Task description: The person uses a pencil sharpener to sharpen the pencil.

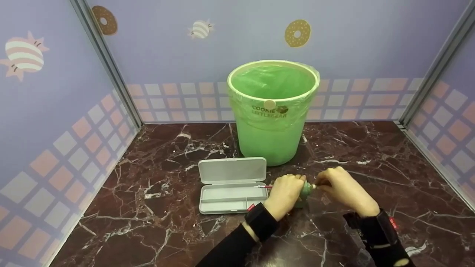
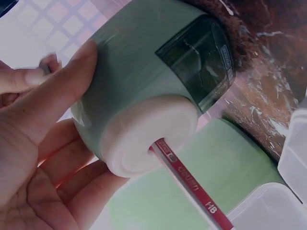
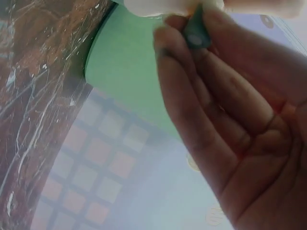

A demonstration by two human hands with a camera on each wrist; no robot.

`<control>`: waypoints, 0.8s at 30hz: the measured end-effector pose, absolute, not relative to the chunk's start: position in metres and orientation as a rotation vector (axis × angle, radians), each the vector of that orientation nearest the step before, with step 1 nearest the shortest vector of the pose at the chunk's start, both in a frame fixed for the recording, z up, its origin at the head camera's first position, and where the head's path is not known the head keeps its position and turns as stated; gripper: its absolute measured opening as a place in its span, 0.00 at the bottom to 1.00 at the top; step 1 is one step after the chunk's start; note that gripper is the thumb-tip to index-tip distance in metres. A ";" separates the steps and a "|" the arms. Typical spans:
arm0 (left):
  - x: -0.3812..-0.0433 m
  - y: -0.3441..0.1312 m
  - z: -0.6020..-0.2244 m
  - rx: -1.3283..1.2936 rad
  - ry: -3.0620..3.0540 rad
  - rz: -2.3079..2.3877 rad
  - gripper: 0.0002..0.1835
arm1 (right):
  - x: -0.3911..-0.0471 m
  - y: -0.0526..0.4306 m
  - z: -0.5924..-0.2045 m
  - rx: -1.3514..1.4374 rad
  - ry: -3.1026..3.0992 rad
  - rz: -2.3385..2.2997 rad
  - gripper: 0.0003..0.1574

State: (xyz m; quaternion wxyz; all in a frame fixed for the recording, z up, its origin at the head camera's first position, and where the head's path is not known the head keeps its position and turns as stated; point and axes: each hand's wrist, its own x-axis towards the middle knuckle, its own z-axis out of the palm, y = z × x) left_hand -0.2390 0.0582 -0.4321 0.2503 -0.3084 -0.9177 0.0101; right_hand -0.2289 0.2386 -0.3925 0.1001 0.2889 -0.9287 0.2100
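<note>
My left hand (image 1: pixel 285 193) grips a green crank pencil sharpener (image 2: pixel 134 62) round its body, thumb on one side and fingers underneath. A red HB pencil (image 2: pixel 189 184) sticks out of the hole in its white round face, and a dark clear shavings drawer (image 2: pixel 199 62) sits on its side. With thumb and fingers my right hand (image 1: pixel 345 188) pinches the small green knob (image 3: pixel 197 31) of the sharpener's crank, opposite the pencil. In the head view the left hand covers most of the sharpener, and the pencil's outer end reaches over the open pencil case (image 1: pixel 222 205).
The case's lid (image 1: pixel 233 171) stands raised at the back. Behind it is a tall green bin (image 1: pixel 269 139) lined with a clear bag. The dark marbled table (image 1: pixel 148 230) is bounded by patterned purple walls (image 1: pixel 167 48) at the back and sides.
</note>
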 end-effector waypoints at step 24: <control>-0.242 0.054 -0.430 -0.921 -2.540 0.114 0.29 | -0.261 0.218 -0.446 0.450 -2.558 0.487 0.07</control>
